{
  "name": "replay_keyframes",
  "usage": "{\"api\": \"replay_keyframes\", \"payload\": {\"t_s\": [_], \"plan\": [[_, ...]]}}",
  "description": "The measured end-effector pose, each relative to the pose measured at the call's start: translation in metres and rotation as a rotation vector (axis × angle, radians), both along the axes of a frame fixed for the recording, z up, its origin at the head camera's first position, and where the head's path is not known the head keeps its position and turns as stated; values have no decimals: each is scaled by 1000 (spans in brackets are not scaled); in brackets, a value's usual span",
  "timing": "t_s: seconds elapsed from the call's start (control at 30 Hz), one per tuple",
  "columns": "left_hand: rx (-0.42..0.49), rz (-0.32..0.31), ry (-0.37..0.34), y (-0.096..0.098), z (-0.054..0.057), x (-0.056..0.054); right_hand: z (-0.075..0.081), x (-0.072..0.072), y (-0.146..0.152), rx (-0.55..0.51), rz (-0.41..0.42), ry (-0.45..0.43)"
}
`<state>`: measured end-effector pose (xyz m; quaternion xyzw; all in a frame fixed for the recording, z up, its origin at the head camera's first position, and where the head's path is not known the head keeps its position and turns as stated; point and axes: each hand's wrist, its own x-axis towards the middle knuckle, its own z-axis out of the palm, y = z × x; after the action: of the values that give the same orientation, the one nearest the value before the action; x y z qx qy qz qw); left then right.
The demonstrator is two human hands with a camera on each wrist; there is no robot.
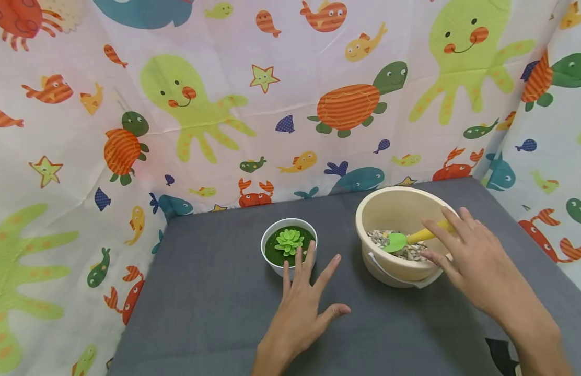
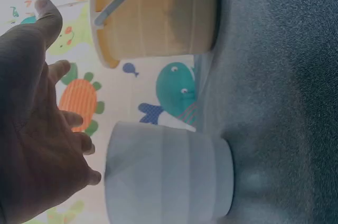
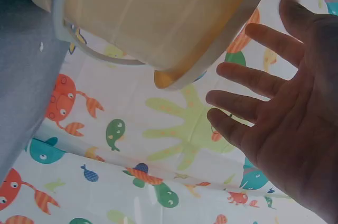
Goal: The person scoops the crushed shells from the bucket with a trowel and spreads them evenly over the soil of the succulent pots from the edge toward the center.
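Note:
A white pot (image 1: 274, 265) stands on the grey cloth, holding a green succulent (image 1: 289, 241) on a dark green top. My left hand (image 1: 303, 308), fingers spread, reaches over the pot's near rim; the left wrist view shows the fingertips close by the pot (image 2: 163, 174). To the right is a cream bucket (image 1: 384, 266) with mixed gravel (image 1: 413, 253) inside. A small shovel with a green blade (image 1: 395, 242) and yellow handle (image 1: 424, 234) leans in it. My right hand (image 1: 483, 261) hovers at the bucket's right rim with fingers extended, partly hiding the handle. Neither hand grips anything.
The bucket's pale bail handle (image 1: 389, 274) hangs down its near side. A curtain printed with sea animals (image 1: 281, 52) rises behind the grey-covered table (image 1: 206, 292) and along both sides. A black and white object (image 1: 502, 355) shows beside my right forearm.

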<state>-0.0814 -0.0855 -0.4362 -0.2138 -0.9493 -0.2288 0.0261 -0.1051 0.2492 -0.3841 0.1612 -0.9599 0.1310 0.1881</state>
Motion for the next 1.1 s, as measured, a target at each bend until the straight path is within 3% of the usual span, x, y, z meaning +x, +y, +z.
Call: {"api": "replay_keyframes", "payload": {"t_s": [0.23, 0.4, 0.53, 0.7, 0.9, 1.1], "plan": [[40, -43, 33, 13, 0, -13, 13, -24, 3, 58, 63, 22], [99, -74, 65, 29, 5, -27, 21, -41, -1, 133, 80, -93], [243, -79, 17, 45, 4, -42, 20, -55, -7, 187, 74, -200], [350, -70, -43, 65, 5, -53, 13, -65, -9, 227, 83, -232], [334, -105, -13, 85, 7, -63, 11, -68, -6, 217, 85, -257], [315, -89, 7, 98, 1, -68, 9, -71, -12, 210, 54, -279]]}}
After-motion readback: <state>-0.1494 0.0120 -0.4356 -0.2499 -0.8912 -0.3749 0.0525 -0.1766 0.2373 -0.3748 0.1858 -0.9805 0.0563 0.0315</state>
